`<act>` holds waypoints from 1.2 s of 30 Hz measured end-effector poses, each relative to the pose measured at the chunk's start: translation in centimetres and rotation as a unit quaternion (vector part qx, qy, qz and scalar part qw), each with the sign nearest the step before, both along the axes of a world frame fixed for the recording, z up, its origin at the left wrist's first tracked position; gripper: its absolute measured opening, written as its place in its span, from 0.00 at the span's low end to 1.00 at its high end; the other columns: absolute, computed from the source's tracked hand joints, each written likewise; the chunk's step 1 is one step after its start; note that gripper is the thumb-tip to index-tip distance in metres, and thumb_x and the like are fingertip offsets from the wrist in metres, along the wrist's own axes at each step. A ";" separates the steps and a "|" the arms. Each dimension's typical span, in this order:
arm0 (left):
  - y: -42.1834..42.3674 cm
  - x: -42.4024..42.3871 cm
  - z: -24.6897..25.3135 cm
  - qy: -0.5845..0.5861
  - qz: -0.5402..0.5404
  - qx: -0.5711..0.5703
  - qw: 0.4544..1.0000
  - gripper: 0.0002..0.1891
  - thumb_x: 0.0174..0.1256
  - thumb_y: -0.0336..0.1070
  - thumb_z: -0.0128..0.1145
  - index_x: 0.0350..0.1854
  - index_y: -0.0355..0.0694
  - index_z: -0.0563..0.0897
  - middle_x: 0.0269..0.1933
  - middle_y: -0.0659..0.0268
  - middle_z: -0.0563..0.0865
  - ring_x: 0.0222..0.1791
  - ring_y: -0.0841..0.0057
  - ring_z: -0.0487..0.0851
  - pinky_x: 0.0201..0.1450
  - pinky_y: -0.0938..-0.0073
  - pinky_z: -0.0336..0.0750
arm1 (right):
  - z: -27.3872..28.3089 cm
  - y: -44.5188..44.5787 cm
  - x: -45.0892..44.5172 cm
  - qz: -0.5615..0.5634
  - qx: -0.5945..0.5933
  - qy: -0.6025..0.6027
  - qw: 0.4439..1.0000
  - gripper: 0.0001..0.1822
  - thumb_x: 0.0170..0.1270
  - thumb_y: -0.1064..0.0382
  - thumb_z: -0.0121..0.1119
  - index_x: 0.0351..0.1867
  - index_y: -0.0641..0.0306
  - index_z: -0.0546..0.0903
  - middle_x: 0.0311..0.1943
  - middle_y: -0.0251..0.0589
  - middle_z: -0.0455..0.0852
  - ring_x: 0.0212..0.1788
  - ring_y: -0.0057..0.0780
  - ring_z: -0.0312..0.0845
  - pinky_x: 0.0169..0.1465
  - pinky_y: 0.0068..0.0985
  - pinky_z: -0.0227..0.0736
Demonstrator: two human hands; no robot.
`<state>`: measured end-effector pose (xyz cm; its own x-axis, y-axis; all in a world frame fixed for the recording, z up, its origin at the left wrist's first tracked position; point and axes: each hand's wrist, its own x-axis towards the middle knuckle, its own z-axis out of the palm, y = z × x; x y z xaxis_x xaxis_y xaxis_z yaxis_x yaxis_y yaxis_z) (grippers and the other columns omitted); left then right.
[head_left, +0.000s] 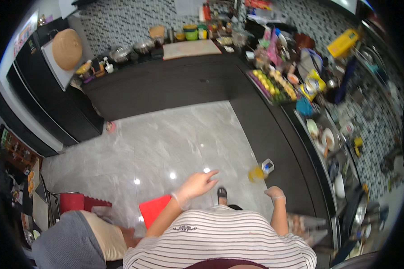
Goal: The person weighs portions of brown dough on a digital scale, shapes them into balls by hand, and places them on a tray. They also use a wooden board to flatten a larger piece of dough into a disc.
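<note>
My left hand [202, 184] reaches out over the grey tiled floor [161, 148], fingers apart and holding nothing, with a clear cuff at the wrist. On the right, my right hand [276, 192] is beside the dark cabinet front; its fingers look curled, and whether they hold anything cannot be told. It also has a clear cuff. Just beyond it are a blurred yellow object [257, 174] and a small clear container with something blue in it [268, 166]. A flat red object [155, 209] lies behind my left forearm.
Another person in a grey top [67, 238] is at lower left, near a red stool-like object [72, 202]. A tray of yellow and green food pieces [272, 85] rests on the right counter, before a cluttered sink [318, 134]. A cutting board [192, 49] lies on the far counter.
</note>
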<state>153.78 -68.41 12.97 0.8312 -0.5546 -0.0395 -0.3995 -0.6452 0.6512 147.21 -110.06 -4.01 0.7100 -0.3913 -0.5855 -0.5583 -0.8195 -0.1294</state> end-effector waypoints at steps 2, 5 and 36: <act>1.4 5.8 -1.4 -0.025 0.112 0.114 0.987 0.23 0.68 0.49 0.56 0.61 0.44 0.79 0.41 0.51 0.88 0.42 0.54 0.87 0.46 0.60 0.80 | 1.4 0.3 11.9 0.091 0.017 -0.087 0.992 0.22 0.57 0.51 0.56 0.44 0.66 0.86 0.46 0.58 0.86 0.50 0.53 0.82 0.55 0.41 0.75; 4.3 12.3 -1.1 0.022 0.202 0.092 0.975 0.24 0.67 0.50 0.56 0.62 0.44 0.79 0.42 0.51 0.88 0.43 0.54 0.86 0.47 0.59 0.79 | 3.1 5.1 26.3 0.162 0.062 -0.173 0.970 0.22 0.59 0.48 0.57 0.45 0.63 0.86 0.45 0.56 0.87 0.48 0.53 0.83 0.53 0.41 0.76; 25.7 64.6 -0.4 0.191 0.757 0.108 0.616 0.23 0.68 0.48 0.56 0.63 0.46 0.78 0.39 0.53 0.89 0.42 0.55 0.87 0.46 0.58 0.79 | 17.8 72.2 138.8 0.343 0.280 -0.396 0.805 0.25 0.60 0.46 0.58 0.51 0.60 0.85 0.47 0.51 0.88 0.52 0.46 0.84 0.57 0.39 0.74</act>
